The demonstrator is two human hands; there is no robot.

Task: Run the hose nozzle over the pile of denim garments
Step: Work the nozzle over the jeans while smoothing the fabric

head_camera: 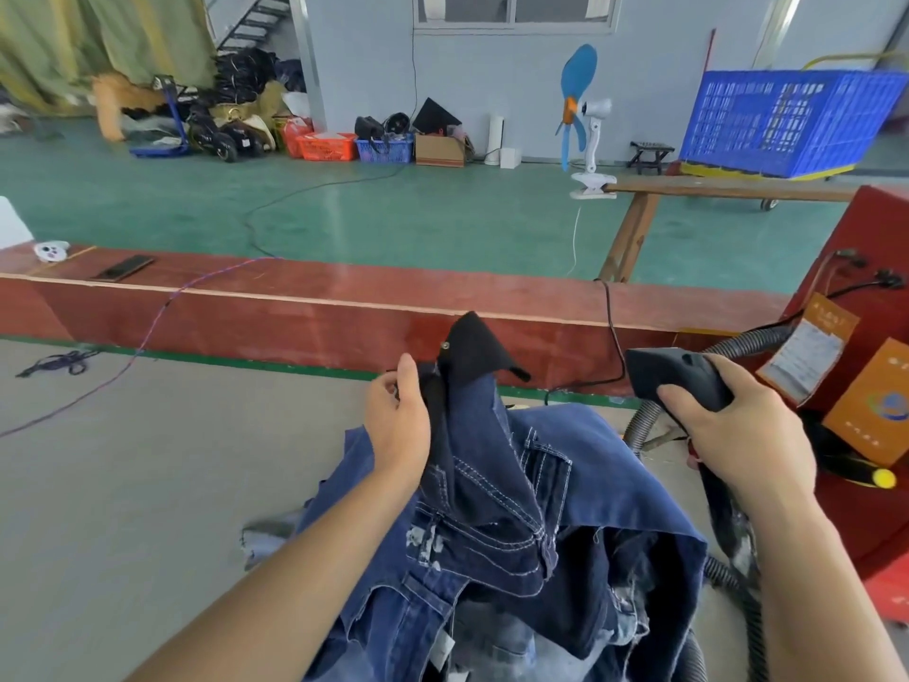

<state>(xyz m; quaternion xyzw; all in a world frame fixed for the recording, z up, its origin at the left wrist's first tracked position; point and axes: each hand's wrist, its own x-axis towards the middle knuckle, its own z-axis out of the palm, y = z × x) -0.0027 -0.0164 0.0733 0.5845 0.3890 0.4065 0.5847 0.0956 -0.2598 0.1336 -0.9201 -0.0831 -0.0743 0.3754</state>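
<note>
Grey work surface (147, 484) under me, red board wall (295, 307) along its far edge, green floor (393, 214) beyond. Blue crate (787, 125) far right, blue fan (578, 105) clipped to a wooden rail. Pile of denim garments (516, 558) sits centre-bottom on the surface, dark blue jeans on top, paler denim underneath. My left hand (398, 415) pinches the dark waistband of the top pair and lifts it, so a black flap with a rivet stands up above the pile. My right hand (738, 430) is wrapped around the black hose nozzle (674, 374), held right of the lifted jeans, tip pointing left, not touching fabric. Grey ribbed hose (644, 425) is right of the pile. Phone (123, 268) lies on the board wall, far left.
</note>
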